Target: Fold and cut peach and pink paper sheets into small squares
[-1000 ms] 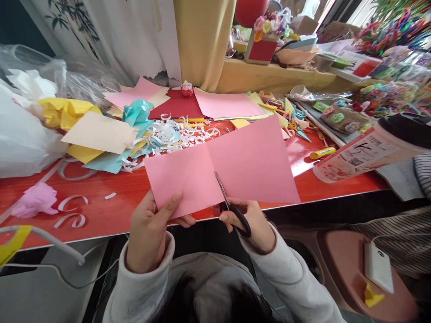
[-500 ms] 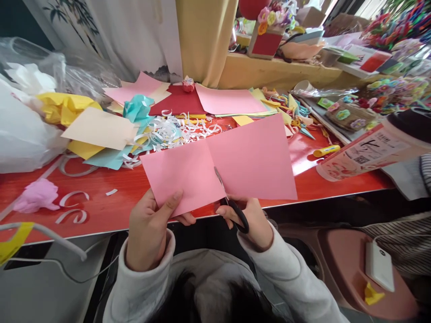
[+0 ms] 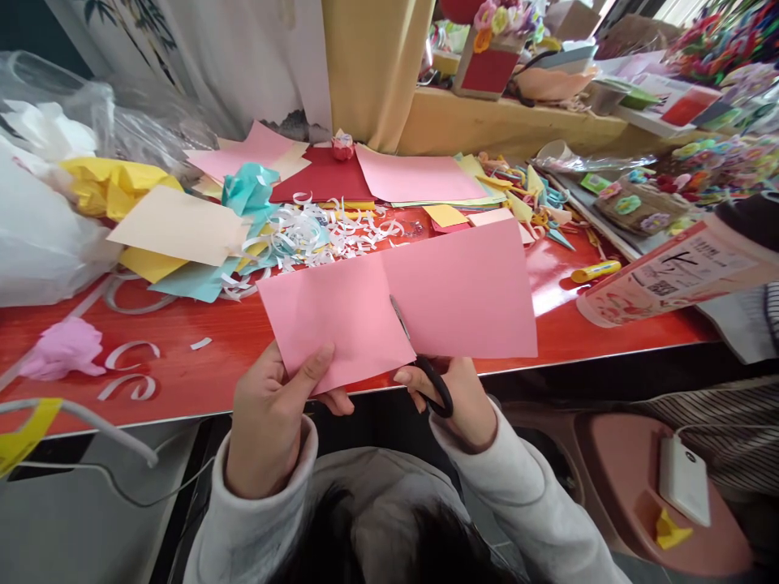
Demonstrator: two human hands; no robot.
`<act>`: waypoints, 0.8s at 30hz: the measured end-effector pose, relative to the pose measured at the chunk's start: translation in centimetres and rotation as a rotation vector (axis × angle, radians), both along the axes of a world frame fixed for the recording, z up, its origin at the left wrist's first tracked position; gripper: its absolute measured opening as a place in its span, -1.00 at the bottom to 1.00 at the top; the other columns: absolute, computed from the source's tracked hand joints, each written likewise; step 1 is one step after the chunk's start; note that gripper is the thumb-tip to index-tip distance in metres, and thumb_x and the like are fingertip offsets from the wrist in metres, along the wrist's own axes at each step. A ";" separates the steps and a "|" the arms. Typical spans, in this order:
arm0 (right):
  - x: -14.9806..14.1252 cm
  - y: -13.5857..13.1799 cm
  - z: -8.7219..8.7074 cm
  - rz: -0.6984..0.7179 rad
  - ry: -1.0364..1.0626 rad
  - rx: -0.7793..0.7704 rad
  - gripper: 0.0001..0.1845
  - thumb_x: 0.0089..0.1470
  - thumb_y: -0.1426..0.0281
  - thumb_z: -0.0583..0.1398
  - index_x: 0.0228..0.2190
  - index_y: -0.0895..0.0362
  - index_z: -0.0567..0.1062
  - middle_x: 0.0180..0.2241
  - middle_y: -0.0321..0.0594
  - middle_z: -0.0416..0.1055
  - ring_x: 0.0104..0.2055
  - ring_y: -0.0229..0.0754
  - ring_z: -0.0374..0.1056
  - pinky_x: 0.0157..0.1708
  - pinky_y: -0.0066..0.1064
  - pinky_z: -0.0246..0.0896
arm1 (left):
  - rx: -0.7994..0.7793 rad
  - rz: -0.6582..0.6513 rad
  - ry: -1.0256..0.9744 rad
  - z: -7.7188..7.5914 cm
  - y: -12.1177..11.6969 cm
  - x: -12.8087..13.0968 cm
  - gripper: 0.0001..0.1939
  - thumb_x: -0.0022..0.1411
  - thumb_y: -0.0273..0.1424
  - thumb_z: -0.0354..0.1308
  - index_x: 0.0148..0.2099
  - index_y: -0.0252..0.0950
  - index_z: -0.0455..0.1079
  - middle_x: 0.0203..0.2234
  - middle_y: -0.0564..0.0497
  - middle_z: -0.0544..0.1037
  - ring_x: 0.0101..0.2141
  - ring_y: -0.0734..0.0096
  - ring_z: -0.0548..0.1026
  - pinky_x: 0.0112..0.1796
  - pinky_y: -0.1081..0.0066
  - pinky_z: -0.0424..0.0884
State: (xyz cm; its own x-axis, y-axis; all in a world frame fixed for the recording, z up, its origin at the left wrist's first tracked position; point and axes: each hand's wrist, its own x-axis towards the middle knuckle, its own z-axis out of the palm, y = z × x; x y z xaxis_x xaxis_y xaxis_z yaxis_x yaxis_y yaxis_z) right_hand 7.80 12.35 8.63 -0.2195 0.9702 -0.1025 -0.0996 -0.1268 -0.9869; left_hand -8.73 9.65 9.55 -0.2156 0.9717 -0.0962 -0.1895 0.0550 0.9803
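Note:
A wide sheet of pink paper is held out over the table's front edge, with a crease near its middle. My left hand pinches the lower left part, thumb on top and fingers beneath. In my right hand is a pair of scissors with black handles. Its blades lie in a cut that runs up from the sheet's lower edge along the crease. Above the blades the two halves are still joined. The right fingers are partly hidden behind the handle and paper.
Curled white paper strips lie in a heap behind the sheet, beside coloured papers. Crumpled pink paper is at the left. A large cup and a yellow tube stand and lie right. A white power bank rests on a seat.
The cut at the lower edge has widened, and the scissors sit slightly further right. The right half of the sheet has dipped a little. My left hand keeps its hold.

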 end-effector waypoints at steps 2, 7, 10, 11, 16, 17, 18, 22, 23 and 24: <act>0.0 -0.1 -0.1 -0.012 0.004 -0.007 -0.60 -0.34 0.30 0.39 -0.75 0.17 0.27 -0.80 -0.45 0.12 -0.79 -0.46 -0.02 -0.78 -0.51 -0.17 | 0.001 0.004 0.004 0.1 -0.1 0.0 -0.89 0.11 -0.41 0.17 -0.36 -0.33 0.30 -0.77 0.09 0.47 -0.74 0.48 0.41 -0.63 0.52 0.40; 0.0 0.0 -0.4 0.012 0.077 -0.007 -0.65 -0.35 0.30 0.39 -0.70 0.18 0.32 -0.76 -0.43 0.17 -0.78 -0.44 0.03 -0.77 -0.51 -0.11 | -0.011 0.009 0.034 -0.1 -0.3 0.0 -0.87 0.12 -0.38 0.17 -0.36 -0.33 0.30 -0.77 0.09 0.47 -0.73 0.48 0.42 -0.61 0.51 0.41; 0.1 0.1 -0.5 0.014 0.074 0.017 -0.65 -0.31 0.31 0.38 -0.70 0.17 0.30 -0.79 -0.44 0.15 -0.77 -0.42 0.05 -0.75 -0.50 -0.09 | -0.013 -0.003 0.034 -0.3 -0.5 0.1 -0.87 0.12 -0.38 0.17 -0.35 -0.33 0.30 -0.76 0.10 0.47 -0.73 0.46 0.42 -0.60 0.47 0.43; 0.1 0.0 -0.6 0.011 0.062 0.028 -0.64 -0.30 0.31 0.37 -0.71 0.17 0.29 -0.81 -0.45 0.13 -0.77 -0.42 0.05 -0.74 -0.50 -0.09 | -0.016 -0.003 0.033 -0.3 -0.5 0.1 -0.87 0.12 -0.38 0.17 -0.35 -0.33 0.30 -0.76 0.10 0.47 -0.73 0.46 0.42 -0.60 0.46 0.43; -0.2 0.0 -0.7 -0.012 0.041 0.026 -0.62 -0.30 0.29 0.38 -0.71 0.16 0.28 -0.83 -0.48 0.10 -0.81 -0.43 -0.01 -0.78 -0.50 -0.16 | -0.011 -0.013 0.032 -0.2 -0.5 0.3 -0.89 0.13 -0.40 0.15 -0.36 -0.34 0.30 -0.74 0.09 0.48 -0.70 0.46 0.44 -0.60 0.48 0.41; -0.2 0.0 -0.7 -0.011 0.046 0.022 -0.63 -0.31 0.28 0.38 -0.70 0.16 0.29 -0.82 -0.48 0.11 -0.82 -0.43 -0.01 -0.78 -0.49 -0.17 | -0.004 -0.013 0.031 -0.2 -0.5 0.3 -0.89 0.13 -0.41 0.15 -0.36 -0.34 0.30 -0.74 0.09 0.48 -0.70 0.46 0.44 -0.60 0.49 0.40; -0.2 0.1 -0.6 -0.005 0.050 0.028 -0.63 -0.30 0.27 0.38 -0.70 0.16 0.30 -0.82 -0.47 0.12 -0.81 -0.42 -0.01 -0.78 -0.48 -0.16 | 0.003 -0.013 0.030 -0.2 -0.5 0.3 -0.90 0.13 -0.41 0.15 -0.36 -0.34 0.30 -0.74 0.09 0.48 -0.69 0.46 0.44 -0.60 0.49 0.40; 0.2 0.3 -0.6 0.071 0.013 0.136 -0.55 -0.15 0.21 0.30 -0.79 0.15 0.25 -0.82 -0.42 0.12 -0.75 -0.39 0.06 -0.66 -0.45 -0.04 | 0.013 -0.030 0.029 -0.5 -0.5 0.2 -0.91 0.15 -0.41 0.14 -0.35 -0.33 0.31 -0.73 0.10 0.49 -0.67 0.45 0.46 -0.58 0.47 0.42; 0.4 0.4 -0.6 0.093 -0.010 0.167 -0.50 -0.09 0.19 0.27 -0.81 0.15 0.22 -0.82 -0.40 0.12 -0.72 -0.38 0.08 -0.61 -0.44 0.00 | 0.016 -0.035 0.036 -0.6 -0.5 0.2 -0.91 0.16 -0.41 0.13 -0.34 -0.33 0.31 -0.73 0.10 0.49 -0.66 0.45 0.46 -0.57 0.47 0.42; 0.5 0.4 -0.6 0.112 -0.031 0.191 -0.47 -0.05 0.16 0.23 -0.83 0.15 0.21 -0.81 -0.38 0.12 -0.69 -0.38 0.09 -0.57 -0.44 0.02 | 0.019 -0.038 0.047 -0.7 -0.6 0.2 -0.91 0.16 -0.41 0.13 -0.34 -0.33 0.32 -0.72 0.10 0.50 -0.66 0.45 0.46 -0.56 0.47 0.43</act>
State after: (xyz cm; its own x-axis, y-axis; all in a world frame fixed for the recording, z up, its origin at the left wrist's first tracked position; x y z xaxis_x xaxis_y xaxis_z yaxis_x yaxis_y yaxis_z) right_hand 8.31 12.77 8.01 -0.3270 0.9422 0.0729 -0.0651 0.0545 -0.9964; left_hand -8.50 9.08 8.89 -0.1823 0.9808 -0.0686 -0.1416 0.0429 0.9890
